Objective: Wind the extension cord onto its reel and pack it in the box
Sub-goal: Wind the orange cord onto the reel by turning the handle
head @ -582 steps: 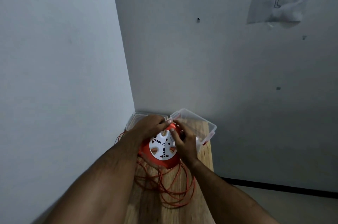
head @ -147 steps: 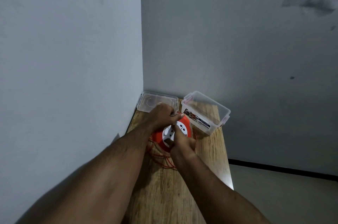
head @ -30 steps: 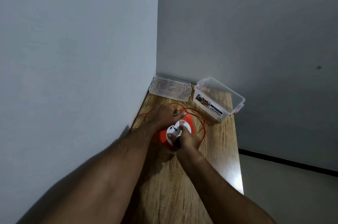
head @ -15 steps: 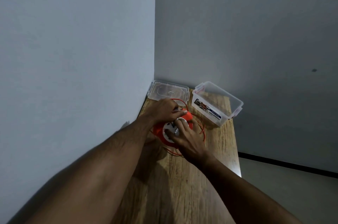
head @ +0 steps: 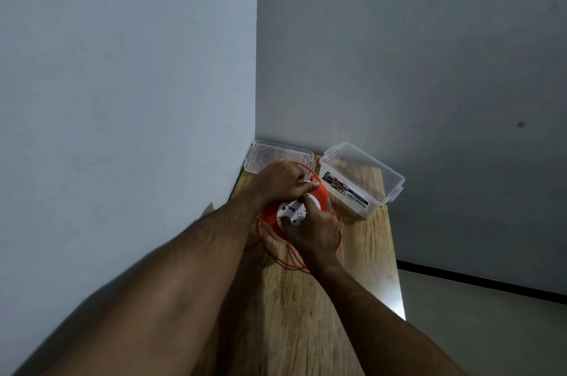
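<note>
Left hand [head: 280, 180] & right hand [head: 314, 226] cover much of the orange plastic cord reel [head: 271, 216]; grip details can't be told. Print on clear plastic box [head: 380, 173] label too small to read. Both forearms cut off at bottom edge.

left hand [head: 280, 180] bare, no glove | right hand [head: 313, 230] bare | both forearms unsleeved, no watch or rings visible

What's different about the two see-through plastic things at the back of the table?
The box is deep, with tall walls and an open top; the lid is shallow and lies flat. The box carries a printed label on its side; the lid looks plain. The lid sits in the corner by the wall, the box to its right. Both are clear plastic and rest on the wooden table.
</note>
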A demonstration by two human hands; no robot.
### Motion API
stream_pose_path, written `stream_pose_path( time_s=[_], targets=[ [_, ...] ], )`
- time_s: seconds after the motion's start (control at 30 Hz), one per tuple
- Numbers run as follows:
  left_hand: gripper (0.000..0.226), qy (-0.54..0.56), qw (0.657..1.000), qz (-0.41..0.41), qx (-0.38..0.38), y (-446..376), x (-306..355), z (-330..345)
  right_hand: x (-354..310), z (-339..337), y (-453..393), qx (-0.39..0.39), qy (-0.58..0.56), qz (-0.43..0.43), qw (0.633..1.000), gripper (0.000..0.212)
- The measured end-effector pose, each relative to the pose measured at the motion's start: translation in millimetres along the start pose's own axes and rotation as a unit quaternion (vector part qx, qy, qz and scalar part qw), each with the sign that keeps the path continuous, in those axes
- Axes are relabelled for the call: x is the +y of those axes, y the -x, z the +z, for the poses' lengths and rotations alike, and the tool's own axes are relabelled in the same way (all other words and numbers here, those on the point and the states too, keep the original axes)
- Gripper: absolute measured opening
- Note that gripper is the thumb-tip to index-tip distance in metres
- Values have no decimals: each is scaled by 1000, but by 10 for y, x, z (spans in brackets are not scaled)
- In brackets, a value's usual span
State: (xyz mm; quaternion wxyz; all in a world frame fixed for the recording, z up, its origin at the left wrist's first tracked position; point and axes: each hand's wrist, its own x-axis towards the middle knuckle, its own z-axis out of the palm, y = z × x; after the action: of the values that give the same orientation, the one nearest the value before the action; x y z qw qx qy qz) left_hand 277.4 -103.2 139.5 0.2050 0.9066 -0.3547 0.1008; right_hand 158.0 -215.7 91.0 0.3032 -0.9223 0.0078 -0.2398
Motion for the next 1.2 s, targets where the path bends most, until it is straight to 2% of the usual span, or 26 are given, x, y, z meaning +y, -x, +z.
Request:
stream_pose_path(
  time_s=[0.1, 0.2, 0.23, 0.3, 0.37, 0.43, 0.5, 0.53, 0.57, 0.6, 0.63, 0.67, 0.7, 0.73, 0.77, 0.8, 0.87, 1.0, 1.2],
  targets=[
    [52, 3, 1000, -9, 18, 0, 17, 29, -163, -5, -6, 53, -148, 161, 974, 44],
    [52, -4, 1000, -5, 10, -14, 66, 55, -216, 67, -43, 78, -234, 331, 911, 56],
    [51, -2, 1000, -4, 9, -15, 79, 58, -220, 99, -76, 72, -277, 406, 868, 59],
    [48, -3, 1000, 2, 9, -21, 78, 67, -242, 164, -151, 64, -386, 541, 744, 68],
    [50, -15, 1000, 10, 3, -33, 79, 79, -263, 145, -196, 63, -487, 606, 625, 72],
    [52, -26, 1000, 12, -9, -42, 80, 85, -297, 132, -239, 37, -569, 591, 570, 66],
    [51, -26, 999, 11, -21, -44, 78, 80, -316, 99, -251, 26, -588, 591, 552, 65],
    [49, -19, 999, 10, -24, -39, 74, 73, -294, 98, -252, 37, -562, 608, 560, 63],
    [47, -9, 1000, 7, -25, -26, 63, 69, -290, 76, -234, 46, -530, 607, 590, 57],
    [46, 4, 1000, 0, -23, -12, 47, 69, -267, 58, -197, 52, -488, 570, 659, 48],
    [46, 15, 1000, -13, -19, 3, 28, 70, -234, 44, -150, 55, -416, 492, 763, 35],
    [45, 25, 999, -28, -14, 16, 7, 64, -171, 19, -80, 63, -320, 366, 871, 24],
    [43, 34, 998, -41, -14, 25, -17, 54, -99, -18, -15, 70, -211, 214, 951, 17],
    [43, 39, 998, -49, -20, 25, -41, 47, -3, -68, 32, 62, -113, 65, 990, 12],
    [43, 42, 997, -52, -30, 26, -60, 39, 80, -104, 63, 33, -36, -64, 997, 12],
    [44, 45, 997, -53, -42, 25, -70, 30, 162, -117, 81, -1, 37, -169, 985, 18],
    [44, 53, 996, -52, -50, 7, -69, 23, 276, -142, 88, -70, 157, -291, 941, 35],
    [48, 64, 996, -43, -42, -26, -41, 71, 307, -208, 69, -114, 244, -333, 903, 47],
    [47, 51, 997, -20, -50, -50, 23, 40, 319, -279, -57, -85, 286, -363, 883, 54]
  ],
)
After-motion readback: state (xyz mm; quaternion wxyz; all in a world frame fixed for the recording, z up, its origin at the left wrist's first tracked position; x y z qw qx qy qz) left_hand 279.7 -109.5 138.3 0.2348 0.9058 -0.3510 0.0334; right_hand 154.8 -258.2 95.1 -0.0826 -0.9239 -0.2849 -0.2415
